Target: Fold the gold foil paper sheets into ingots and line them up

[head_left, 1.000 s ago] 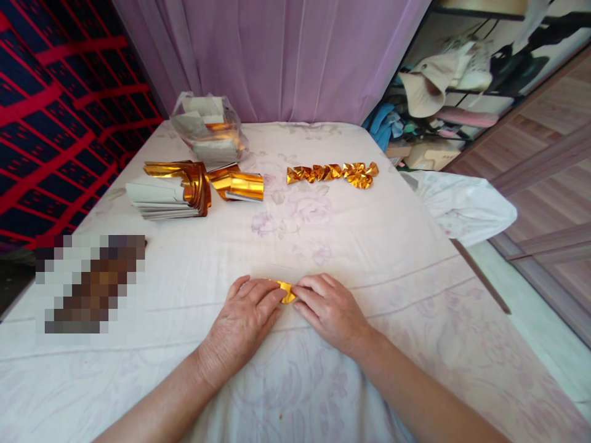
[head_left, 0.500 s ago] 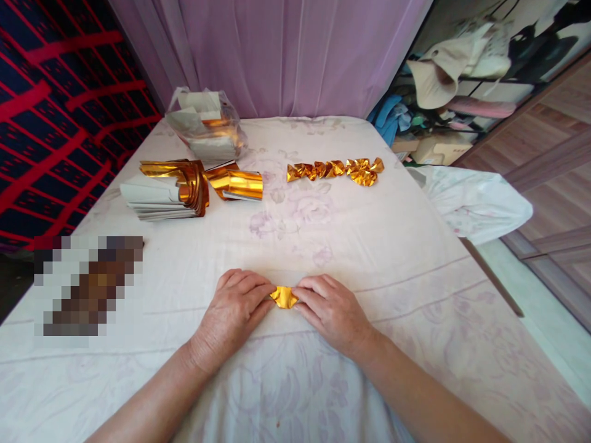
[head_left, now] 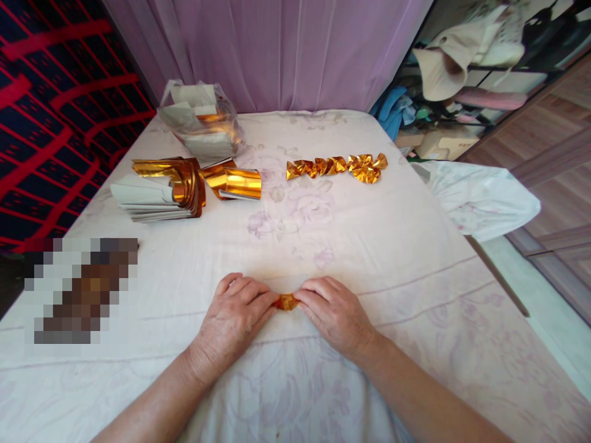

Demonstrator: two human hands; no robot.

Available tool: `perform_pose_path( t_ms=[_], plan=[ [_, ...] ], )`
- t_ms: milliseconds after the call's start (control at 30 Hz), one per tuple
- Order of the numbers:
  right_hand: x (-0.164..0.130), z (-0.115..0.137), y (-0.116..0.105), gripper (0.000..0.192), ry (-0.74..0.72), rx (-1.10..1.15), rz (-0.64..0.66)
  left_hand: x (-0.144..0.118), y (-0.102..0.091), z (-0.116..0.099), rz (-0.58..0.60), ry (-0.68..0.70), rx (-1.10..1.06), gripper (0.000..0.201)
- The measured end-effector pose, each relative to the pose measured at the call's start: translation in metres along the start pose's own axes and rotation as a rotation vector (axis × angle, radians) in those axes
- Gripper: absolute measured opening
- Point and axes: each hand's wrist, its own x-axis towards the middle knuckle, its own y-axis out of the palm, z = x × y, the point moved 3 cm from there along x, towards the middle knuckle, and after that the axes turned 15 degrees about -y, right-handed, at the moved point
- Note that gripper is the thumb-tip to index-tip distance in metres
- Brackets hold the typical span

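Observation:
A small folded piece of gold foil paper is pinched at both ends, low over the near middle of the table. My left hand has its fingers closed on the left end. At the right end, the fingers of my right hand are closed the same way. The fingertips cover both ends of the foil, so only its middle shows. Farther back lies a row of crumpled gold foil pieces, shaped like folded ingots.
A fanned stack of gold-and-white paper sheets lies at left, beside curled gold sheets. Behind them stands a clear plastic bag of papers. A flowered cloth covers the table. A pixelated patch hides something at left. Crowded shelves stand at right.
The gold foil piece has turned from a bright yellow face to a darker, orange-gold one between my fingers. Both hands stay in nearly the same place. The view has shifted slightly.

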Motion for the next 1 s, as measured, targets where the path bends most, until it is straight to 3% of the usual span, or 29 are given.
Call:
perform_pose_path(
  t_ms=[333,1000],
  plan=[
    [0.0017,0.0008,-0.0008,0.023,0.038,0.009,0.060,-0.0008,0.0058,0.0020,0.054,-0.072,-0.075,0.022],
    [0.0019,-0.0029,0.0078,0.023,0.155,-0.113,0.005,0.0007,0.0066,-0.0058,0.069,-0.234,0.000,0.019]
  ],
)
